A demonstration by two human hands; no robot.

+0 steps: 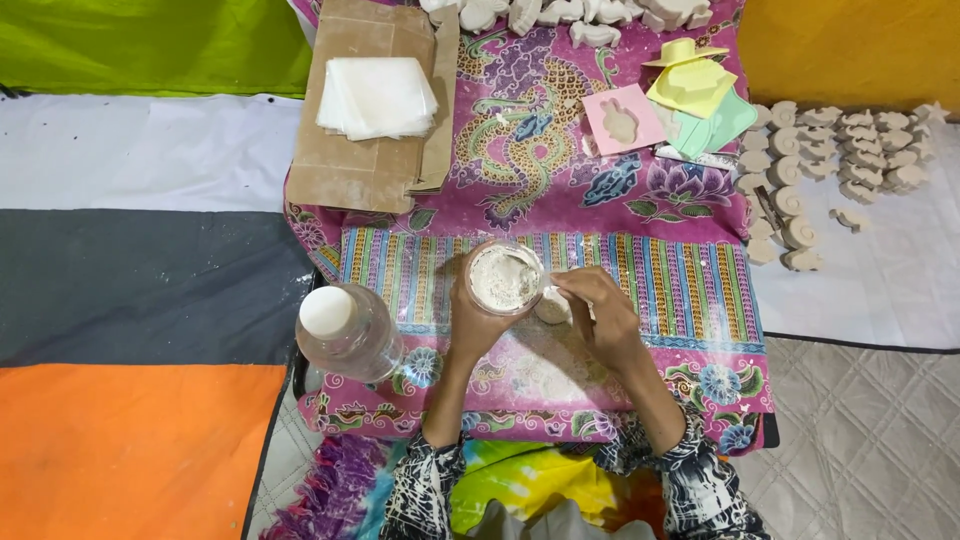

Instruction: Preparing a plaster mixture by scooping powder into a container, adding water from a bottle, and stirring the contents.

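near centre, left hand (478, 322) clamped around a small clear cup (504, 279) of whitish powder, held over the patterned cloth (690, 290). right hand (603, 312) just beside, fingers pinched together at the cup's rim. clear bottle (348, 332) at near left. farther: cardboard (365, 140) with white sheets (377, 96), coloured moulds (690, 100), pale cast figures (830, 150) far right.

A low counter (640, 215) draped in a pink batik cloth carries the work. On it lie flattened brown cardboard (360, 150) topped with a stack of white sheets (377, 95), pastel foam moulds (690, 105), white cast figures (580, 15) along the far edge, and a clear lidded plastic jar (345, 330) near the front left corner.
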